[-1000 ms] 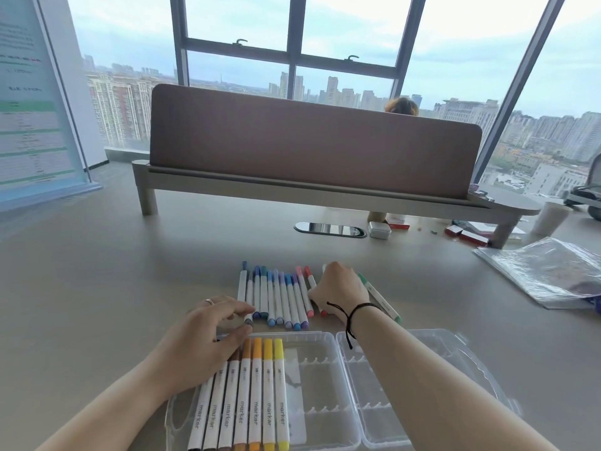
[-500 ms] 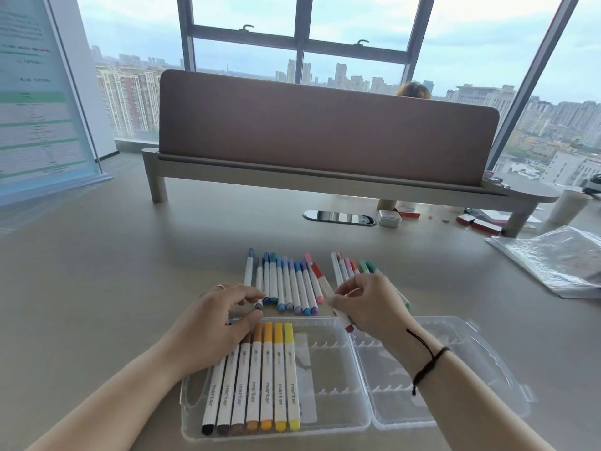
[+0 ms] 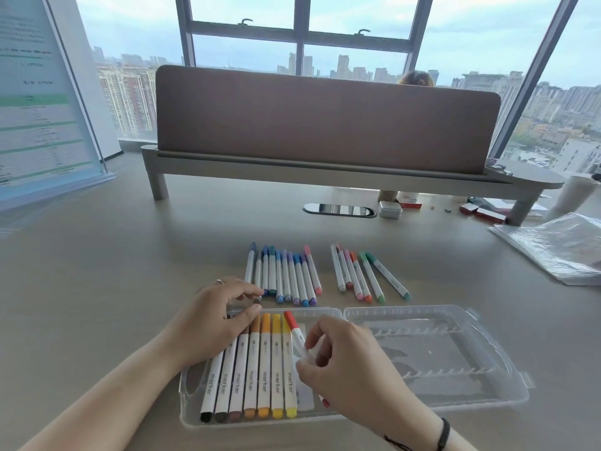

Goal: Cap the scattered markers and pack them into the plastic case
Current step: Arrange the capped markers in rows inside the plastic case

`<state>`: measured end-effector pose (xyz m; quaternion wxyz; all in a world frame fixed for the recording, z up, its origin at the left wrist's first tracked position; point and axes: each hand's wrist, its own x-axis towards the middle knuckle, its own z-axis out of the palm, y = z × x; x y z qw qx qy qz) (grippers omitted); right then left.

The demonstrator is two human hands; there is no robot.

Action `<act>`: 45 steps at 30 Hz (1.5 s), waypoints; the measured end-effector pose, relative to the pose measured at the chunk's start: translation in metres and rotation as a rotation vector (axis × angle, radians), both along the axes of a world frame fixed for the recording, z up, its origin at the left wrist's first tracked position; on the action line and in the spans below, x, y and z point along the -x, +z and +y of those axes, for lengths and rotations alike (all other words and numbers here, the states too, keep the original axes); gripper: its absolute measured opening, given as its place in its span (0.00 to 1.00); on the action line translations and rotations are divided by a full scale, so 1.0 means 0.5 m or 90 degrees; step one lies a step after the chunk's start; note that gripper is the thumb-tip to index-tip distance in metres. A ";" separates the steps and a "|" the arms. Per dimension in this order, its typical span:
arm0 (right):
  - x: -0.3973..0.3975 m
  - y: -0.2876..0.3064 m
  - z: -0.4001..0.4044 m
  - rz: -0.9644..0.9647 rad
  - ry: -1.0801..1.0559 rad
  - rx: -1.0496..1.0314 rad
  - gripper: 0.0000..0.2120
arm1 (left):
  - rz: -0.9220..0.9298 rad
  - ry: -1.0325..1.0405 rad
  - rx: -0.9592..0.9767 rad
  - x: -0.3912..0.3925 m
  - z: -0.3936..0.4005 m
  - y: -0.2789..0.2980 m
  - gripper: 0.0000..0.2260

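- Right hand [image 3: 351, 369] curled around a red pen [image 3: 295, 333], thumb and fingers pinching its white middle, red cap pointing far and left, other red end peeking out near the wrist.
- Red pen held tilted over the clear box [image 3: 195, 402], just right of the yellow pen [image 3: 287, 369]. Could land crooked on top of the yellow one and not drop into its slot.
- Left hand [image 3: 208, 327] resting on the far ends of the packed pens [image 3: 240, 372], fingers bent, thumb near the fingertips. Something small and dark may sit at the fingertips; cannot tell for sure.
- Packed pens lying side by side in the left half of the box: black, grey, brown, orange, yellow. Might roll or shift sideways if the left hand pushes or lifts, and close the gap for the red one.
- Box is light and see-through, lid half [image 3: 455, 353] lying open to the right. Could slide on the table [image 3: 97, 288] if pressed hard from one side.
- Blue and purple pens [image 3: 286, 275] waiting on the table just beyond the box, pink, red and green ones [image 3: 361, 275] to their right. Easy to bump with a knuckle, easy to roll away.
- Caps look on, but cannot tell if pushed tight. A loose cap could pop off while packing.
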<state>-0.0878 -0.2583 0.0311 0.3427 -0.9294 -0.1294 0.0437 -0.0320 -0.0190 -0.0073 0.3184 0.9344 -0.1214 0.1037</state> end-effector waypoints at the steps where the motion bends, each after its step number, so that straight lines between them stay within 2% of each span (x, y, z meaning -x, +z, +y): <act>1: 0.000 -0.001 0.000 0.000 0.000 -0.002 0.06 | 0.001 0.001 0.003 0.000 0.000 0.000 0.12; 9: 0.001 0.007 0.005 0.039 0.020 -0.022 0.09 | -0.003 -0.007 0.012 0.000 -0.002 0.001 0.11; 14: -0.009 0.020 -0.024 -0.011 0.083 0.082 0.12 | -0.006 -0.011 0.012 0.001 0.001 0.001 0.11; 17: -0.025 0.014 -0.050 -0.095 0.150 0.158 0.20 | -0.007 -0.015 0.013 0.001 0.001 0.002 0.11; 20: -0.035 0.002 -0.067 -0.100 0.236 0.207 0.26 | -0.005 -0.018 0.011 0.002 0.000 0.003 0.11; 24: -0.037 -0.001 -0.079 -0.089 0.316 0.267 0.28 | -0.013 -0.014 0.014 0.002 0.001 0.002 0.11; 29: -0.040 -0.009 -0.084 -0.092 0.356 0.271 0.24 | -0.001 -0.024 -0.005 0.002 0.002 0.002 0.11; 38: -0.041 -0.020 -0.083 -0.092 0.354 0.240 0.27 | 0.011 -0.052 -0.053 0.017 -0.006 0.017 0.10; 45: -0.043 -0.019 -0.081 -0.093 0.348 0.212 0.26 | 0.025 -0.126 -0.173 0.040 -0.054 0.026 0.17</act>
